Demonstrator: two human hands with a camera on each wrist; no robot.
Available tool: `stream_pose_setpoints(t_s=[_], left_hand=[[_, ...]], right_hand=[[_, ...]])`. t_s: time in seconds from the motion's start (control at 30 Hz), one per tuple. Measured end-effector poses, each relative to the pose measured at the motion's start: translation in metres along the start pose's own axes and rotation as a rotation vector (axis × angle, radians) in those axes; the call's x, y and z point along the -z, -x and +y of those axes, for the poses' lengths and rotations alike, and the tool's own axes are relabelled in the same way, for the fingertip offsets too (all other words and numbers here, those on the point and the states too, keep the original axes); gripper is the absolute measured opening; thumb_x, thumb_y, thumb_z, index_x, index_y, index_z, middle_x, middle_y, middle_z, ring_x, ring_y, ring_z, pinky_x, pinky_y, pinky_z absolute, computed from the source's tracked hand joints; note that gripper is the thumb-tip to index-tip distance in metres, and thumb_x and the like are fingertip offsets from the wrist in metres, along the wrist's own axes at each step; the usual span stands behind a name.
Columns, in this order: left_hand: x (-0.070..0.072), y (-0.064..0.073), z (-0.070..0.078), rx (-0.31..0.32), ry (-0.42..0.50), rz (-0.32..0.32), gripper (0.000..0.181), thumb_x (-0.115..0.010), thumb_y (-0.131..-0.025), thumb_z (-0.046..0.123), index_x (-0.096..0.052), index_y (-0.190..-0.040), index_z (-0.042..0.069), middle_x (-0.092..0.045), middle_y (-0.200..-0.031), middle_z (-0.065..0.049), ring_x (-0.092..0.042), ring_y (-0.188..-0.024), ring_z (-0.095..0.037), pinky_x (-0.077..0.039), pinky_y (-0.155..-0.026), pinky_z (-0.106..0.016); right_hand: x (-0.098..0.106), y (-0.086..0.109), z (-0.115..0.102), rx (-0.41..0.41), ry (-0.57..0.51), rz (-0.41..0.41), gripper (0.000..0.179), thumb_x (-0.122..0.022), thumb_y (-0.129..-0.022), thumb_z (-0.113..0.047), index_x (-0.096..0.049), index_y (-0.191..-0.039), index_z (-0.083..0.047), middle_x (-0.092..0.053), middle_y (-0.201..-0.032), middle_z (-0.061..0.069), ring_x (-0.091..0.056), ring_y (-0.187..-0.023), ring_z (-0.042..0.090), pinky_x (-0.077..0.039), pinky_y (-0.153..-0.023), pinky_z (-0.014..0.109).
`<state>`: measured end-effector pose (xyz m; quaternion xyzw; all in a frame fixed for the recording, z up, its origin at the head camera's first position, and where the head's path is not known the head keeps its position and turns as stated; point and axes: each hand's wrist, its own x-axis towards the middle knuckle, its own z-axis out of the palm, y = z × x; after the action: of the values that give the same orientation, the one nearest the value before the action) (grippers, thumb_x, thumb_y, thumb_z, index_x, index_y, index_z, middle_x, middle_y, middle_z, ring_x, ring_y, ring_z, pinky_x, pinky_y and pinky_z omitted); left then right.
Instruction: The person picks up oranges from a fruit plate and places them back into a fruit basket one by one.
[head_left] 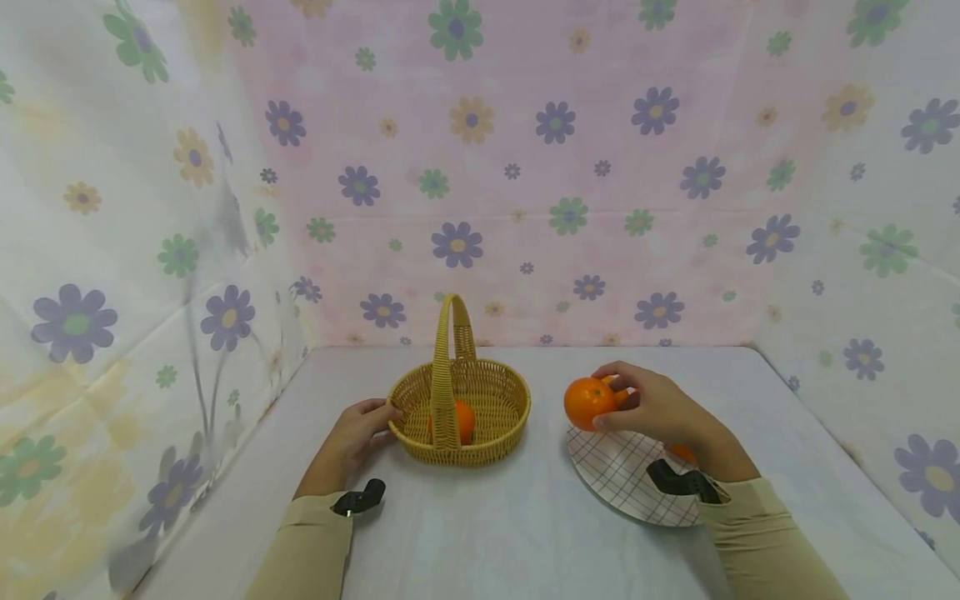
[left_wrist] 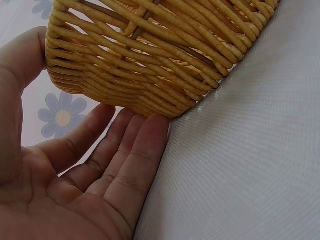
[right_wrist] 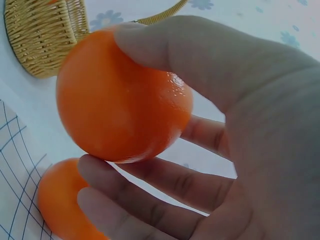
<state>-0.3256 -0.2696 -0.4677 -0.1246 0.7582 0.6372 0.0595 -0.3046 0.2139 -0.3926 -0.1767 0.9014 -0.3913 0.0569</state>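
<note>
My right hand (head_left: 648, 404) holds an orange (head_left: 587, 403) between thumb and fingers, raised over the far left edge of a plate (head_left: 618, 471) with a dark grid pattern. In the right wrist view another orange (right_wrist: 62, 200) sits at the plate, below the held one; part of an orange (head_left: 681, 452) also shows past my right wrist. With the thumb and fingertips of my left hand (head_left: 363, 429) I hold the left side of a yellow wicker basket (head_left: 495, 452). Inside the basket, partly hidden by its tall handle (head_left: 442, 375), rests one orange (head_left: 465, 422).
A white cloth (head_left: 480, 533) covers the table. Flowered fabric (head_left: 510, 192) hangs behind it and at both sides. The basket stands left of the plate, with a strip of tablecloth between them.
</note>
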Motion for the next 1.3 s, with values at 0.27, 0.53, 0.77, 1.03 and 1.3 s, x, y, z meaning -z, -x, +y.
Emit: stream_pose_setpoints(t_s=[0.27, 0.53, 0.77, 1.03, 1.3], left_hand=[[0.0, -0.003, 0.001, -0.009, -0.005, -0.001, 0.059, -0.071, -0.091, 0.029, -0.055, -0.142, 0.002, -0.058, -0.142, -0.017, -0.059, -0.126, -0.028, -0.053, -0.11, -0.043], [0.0, -0.002, 0.002, -0.013, 0.009, -0.007, 0.06, -0.071, -0.091, 0.028, -0.054, -0.142, 0.002, -0.057, -0.144, -0.017, -0.059, -0.127, -0.028, -0.053, -0.11, -0.043], [0.002, -0.001, 0.0, -0.009, 0.006, -0.007, 0.061, -0.071, -0.092, 0.027, -0.052, -0.143, 0.0, -0.055, -0.144, -0.019, -0.058, -0.128, -0.03, -0.053, -0.109, -0.043], [0.002, -0.002, 0.0, -0.01, 0.014, -0.007, 0.059, -0.07, -0.092, 0.026, -0.053, -0.143, 0.0, -0.056, -0.143, -0.018, -0.059, -0.126, -0.029, -0.055, -0.107, -0.041], [0.0, 0.0, -0.001, -0.007, 0.0, -0.006, 0.06, -0.071, -0.091, 0.027, -0.053, -0.143, 0.001, -0.056, -0.143, -0.018, -0.058, -0.127, -0.03, -0.051, -0.112, -0.046]], right_hand=[[-0.003, -0.001, -0.004, 0.009, 0.034, 0.033, 0.067, -0.086, -0.077, -0.055, -0.055, -0.134, -0.04, -0.065, -0.13, 0.001, -0.072, -0.104, 0.019, -0.061, -0.09, 0.048], [-0.008, 0.0, -0.013, -0.027, -0.076, 0.007, 0.067, -0.088, -0.076, -0.053, -0.056, -0.133, -0.039, -0.063, -0.135, 0.001, -0.069, -0.109, 0.022, -0.06, -0.093, 0.047], [-0.013, -0.01, -0.021, 0.028, -0.018, 0.0, 0.067, -0.088, -0.077, -0.051, -0.056, -0.134, -0.037, -0.066, -0.13, 0.004, -0.071, -0.108, 0.024, -0.063, -0.084, 0.04], [-0.016, -0.021, -0.039, 0.07, -0.084, -0.017, 0.065, -0.089, -0.078, -0.041, -0.057, -0.135, -0.035, -0.065, -0.13, 0.007, -0.073, -0.098, 0.025, -0.064, -0.066, 0.039], [-0.028, -0.033, -0.051, 0.051, -0.124, -0.019, 0.068, -0.091, -0.075, -0.045, -0.057, -0.134, -0.037, -0.065, -0.128, 0.001, -0.072, -0.094, 0.022, -0.061, -0.062, 0.037]])
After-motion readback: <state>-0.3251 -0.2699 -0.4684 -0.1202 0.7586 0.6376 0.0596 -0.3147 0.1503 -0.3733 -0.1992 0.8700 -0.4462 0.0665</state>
